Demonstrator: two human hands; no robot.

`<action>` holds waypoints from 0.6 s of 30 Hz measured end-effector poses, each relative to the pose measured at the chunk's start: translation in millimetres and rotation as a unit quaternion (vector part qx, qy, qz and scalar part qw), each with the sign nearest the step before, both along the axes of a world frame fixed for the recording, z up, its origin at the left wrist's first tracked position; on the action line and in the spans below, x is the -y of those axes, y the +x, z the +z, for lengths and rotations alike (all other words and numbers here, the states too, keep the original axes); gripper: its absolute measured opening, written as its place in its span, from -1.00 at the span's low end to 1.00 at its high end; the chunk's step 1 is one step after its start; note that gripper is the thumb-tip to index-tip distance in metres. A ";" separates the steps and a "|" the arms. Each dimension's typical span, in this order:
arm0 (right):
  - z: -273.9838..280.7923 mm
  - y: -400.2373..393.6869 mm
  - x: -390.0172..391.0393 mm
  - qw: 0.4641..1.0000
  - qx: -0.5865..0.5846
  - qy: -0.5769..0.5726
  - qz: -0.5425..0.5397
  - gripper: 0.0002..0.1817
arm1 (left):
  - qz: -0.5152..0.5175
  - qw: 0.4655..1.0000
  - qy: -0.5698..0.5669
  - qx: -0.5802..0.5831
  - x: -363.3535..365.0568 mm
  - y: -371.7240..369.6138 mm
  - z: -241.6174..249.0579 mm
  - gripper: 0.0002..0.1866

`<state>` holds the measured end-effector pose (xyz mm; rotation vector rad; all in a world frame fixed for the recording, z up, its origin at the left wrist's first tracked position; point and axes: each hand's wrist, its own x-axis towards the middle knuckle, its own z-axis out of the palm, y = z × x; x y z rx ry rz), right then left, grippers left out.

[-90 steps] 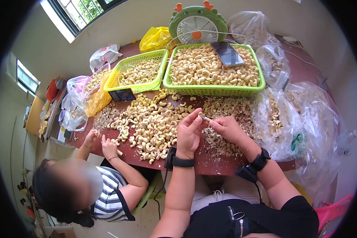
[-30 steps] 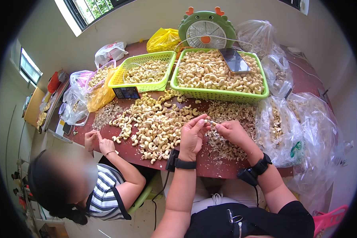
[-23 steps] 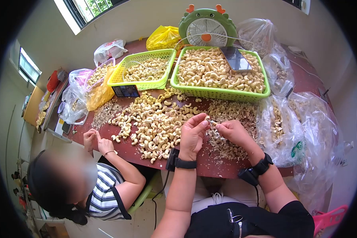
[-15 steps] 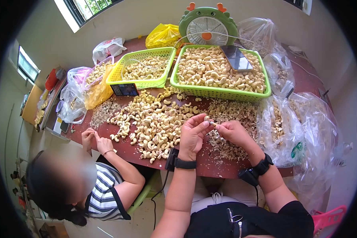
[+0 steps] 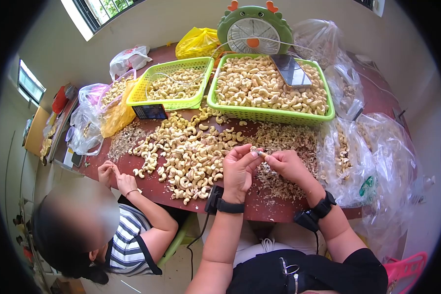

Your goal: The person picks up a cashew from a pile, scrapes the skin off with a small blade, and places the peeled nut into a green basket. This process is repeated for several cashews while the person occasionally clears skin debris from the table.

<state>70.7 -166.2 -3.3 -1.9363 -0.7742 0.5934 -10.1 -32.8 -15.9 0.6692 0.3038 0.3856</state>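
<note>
The desk (image 5: 257,211) is dark red; the cashews (image 5: 193,156) at the centre are creamy yellow with reddish-brown flecks. At 1 o'clock the green basket (image 5: 272,113) is bright lime, at 11 o'clock the two-tone basket (image 5: 186,103) yellow and lime. The fan (image 5: 254,33) at 12 o'clock is green, its hub orange. At 7 o'clock the shirt (image 5: 130,235) is striped dark and white; at 4 o'clock the chair (image 5: 402,265) is pink.

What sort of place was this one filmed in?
Probably a small indoor workroom, perhaps in a home, for handling cashews in bulk: loose cashews are spread on a red table, near flaky scraps and a heaped large green basket.
</note>
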 end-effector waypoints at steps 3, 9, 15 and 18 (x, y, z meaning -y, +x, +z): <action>-8.1 0.3 -1.8 0.999 0.021 0.033 -0.011 -0.59 | 0.023 1.000 0.020 0.008 5.4 0.9 -3.1 -0.81; -9.9 1.0 -1.5 0.999 -0.043 0.027 -0.018 -0.58 | 0.037 0.999 0.013 0.010 5.4 2.4 -2.1 -0.83; -11.3 2.1 -0.9 0.999 -0.014 0.039 -0.014 -0.58 | 0.073 0.996 0.042 0.010 4.8 2.4 -4.9 -0.81; -8.8 1.0 -0.7 0.999 -0.008 0.044 -0.012 -0.57 | 0.076 0.995 0.062 0.008 3.7 2.0 -6.5 -0.80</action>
